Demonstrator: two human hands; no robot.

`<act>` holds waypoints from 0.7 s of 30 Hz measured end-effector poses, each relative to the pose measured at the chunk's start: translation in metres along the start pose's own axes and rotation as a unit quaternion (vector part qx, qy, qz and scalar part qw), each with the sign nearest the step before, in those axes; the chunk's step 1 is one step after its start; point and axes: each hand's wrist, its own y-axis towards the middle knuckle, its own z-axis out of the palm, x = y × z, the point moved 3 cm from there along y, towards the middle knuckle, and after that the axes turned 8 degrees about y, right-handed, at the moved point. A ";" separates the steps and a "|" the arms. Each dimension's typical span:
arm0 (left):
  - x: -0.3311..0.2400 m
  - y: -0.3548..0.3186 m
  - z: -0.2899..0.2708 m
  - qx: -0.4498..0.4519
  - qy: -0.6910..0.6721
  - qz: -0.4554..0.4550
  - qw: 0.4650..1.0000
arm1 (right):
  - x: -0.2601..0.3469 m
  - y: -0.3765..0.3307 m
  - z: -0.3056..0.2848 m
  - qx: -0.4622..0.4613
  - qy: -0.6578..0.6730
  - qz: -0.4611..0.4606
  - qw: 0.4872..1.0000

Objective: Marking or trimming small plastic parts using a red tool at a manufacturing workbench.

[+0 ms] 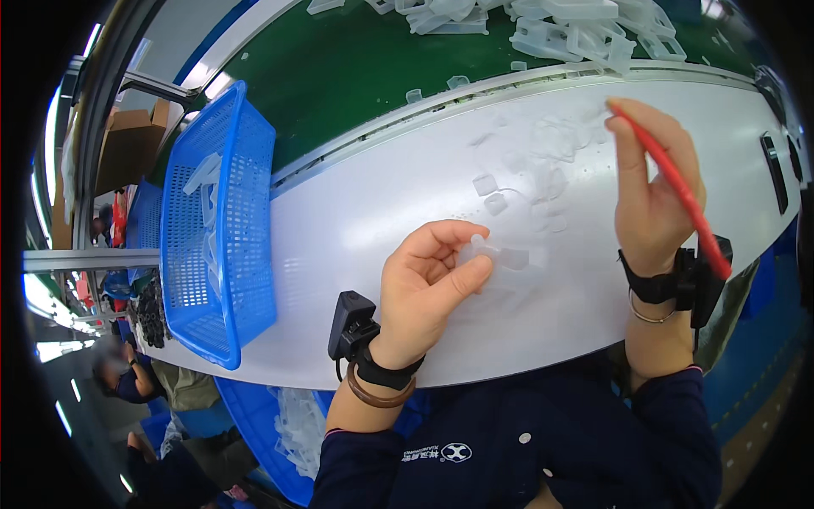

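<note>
My left hand (428, 284) pinches a translucent white plastic part (514, 258) between thumb and fingers, just above the white table (339, 254). Its outline blends into the pale tabletop, so its full shape is hard to make out. Off to the right, my right hand (651, 182) is raised and closed around a long, thin red tool (681, 188). The tool slants from the fingertips down past the wrist; its working tip is too small to tell. Small clear plastic scraps (486, 185) lie on the table between and beyond my hands.
A blue perforated basket (227, 280) holding translucent parts stands at the left. Beyond the table runs a green belt (339, 85) with a heap of translucent plastic parts (585, 30). A black object (774, 174) lies far right. Below the table's near edge sits a blue bin (254, 416) of parts.
</note>
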 end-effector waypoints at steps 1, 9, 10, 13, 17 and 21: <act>-0.001 0.000 0.000 -0.003 -0.001 0.004 1.000 | -0.006 0.005 -0.004 -0.035 0.017 0.012 0.999; -0.003 -0.002 0.001 -0.054 0.080 0.050 0.994 | 0.012 -0.019 0.024 0.179 0.296 0.228 0.910; -0.002 -0.002 0.000 -0.059 0.085 0.047 0.994 | 0.016 -0.025 0.029 0.198 0.349 0.259 0.879; -0.001 -0.004 0.000 -0.060 0.100 0.061 0.991 | 0.021 -0.034 0.036 0.227 0.354 0.269 0.867; 0.000 -0.004 -0.001 -0.056 0.124 0.073 0.988 | 0.021 -0.034 0.039 0.223 0.357 0.265 0.868; 0.000 -0.003 -0.001 -0.058 0.147 0.078 0.984 | 0.022 -0.034 0.039 0.232 0.339 0.253 0.876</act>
